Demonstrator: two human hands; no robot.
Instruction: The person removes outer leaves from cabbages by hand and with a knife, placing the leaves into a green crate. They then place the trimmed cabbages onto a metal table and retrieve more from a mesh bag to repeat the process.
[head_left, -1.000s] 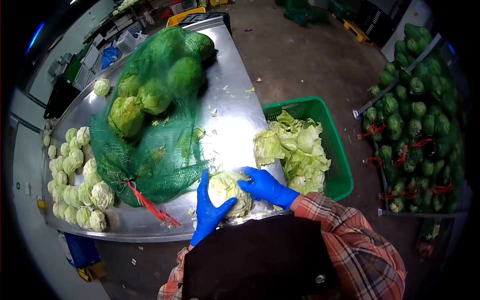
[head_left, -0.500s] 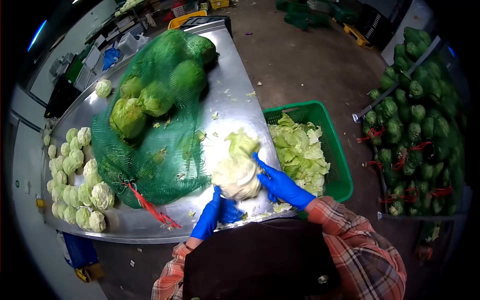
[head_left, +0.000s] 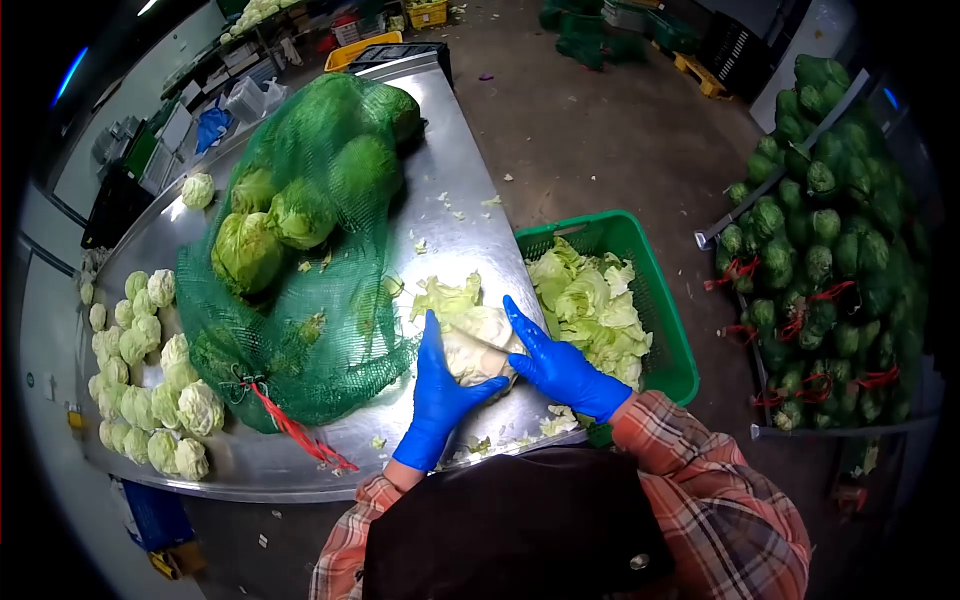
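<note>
A trimmed, whitish cabbage [head_left: 468, 345] rests on the steel table between my two blue-gloved hands. My left hand [head_left: 440, 395] cups its left and near side, thumb below and fingers stretched along it. Against its right side lies my right hand [head_left: 568, 372], index finger extended and the other fingertips on the cabbage. A loose pale green leaf [head_left: 448, 295] lies at the cabbage's far side. To the left, a green mesh bag [head_left: 340, 290] with a red tie [head_left: 300, 430] holds several large green cabbages [head_left: 247, 252].
Several trimmed cabbages [head_left: 150, 405] line the left of the steel table [head_left: 455, 150]. A green crate [head_left: 672, 330] of stripped leaves [head_left: 590, 310] stands against the table's right edge. Further right are stacked mesh bags of cabbages [head_left: 825, 260] behind a metal frame.
The blurred cabbage has come to rest with a different side up. My left hand has moved up from below and spread around its left side; the right hand has shifted slightly.
</note>
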